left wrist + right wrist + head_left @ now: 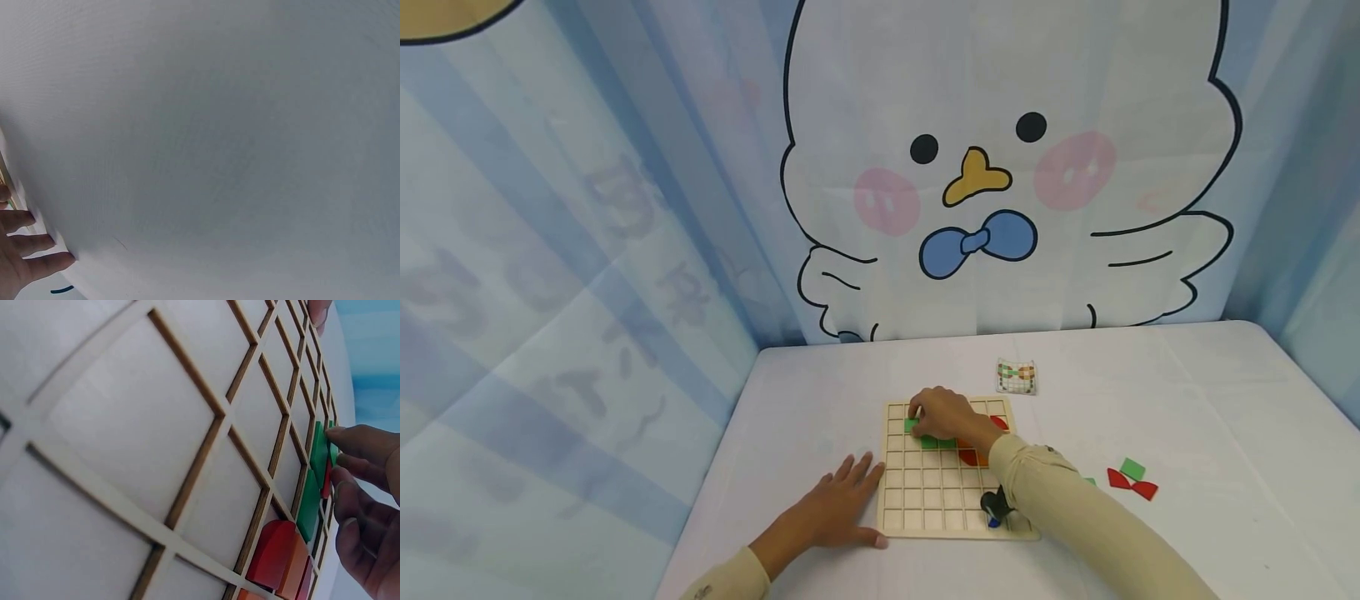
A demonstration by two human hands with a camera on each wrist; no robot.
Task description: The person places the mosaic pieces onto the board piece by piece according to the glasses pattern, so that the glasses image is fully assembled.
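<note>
A wooden grid board lies flat on the table. My right hand is over its upper left part, thumb and fingertips pinching a green tile. Up close in the right wrist view, that hand meets the green tile at its edge. Beside it in the grid sit further green tiles, a red rounded piece and orange pieces, partly hidden by the right wrist. My left hand rests spread on the table, fingertips by the board's left edge.
Behind the board lies a small pattern card. Loose to the right are a green square tile and two red pieces. Dark pieces sit at the board's lower right, beside the right sleeve. A printed curtain hangs behind the table.
</note>
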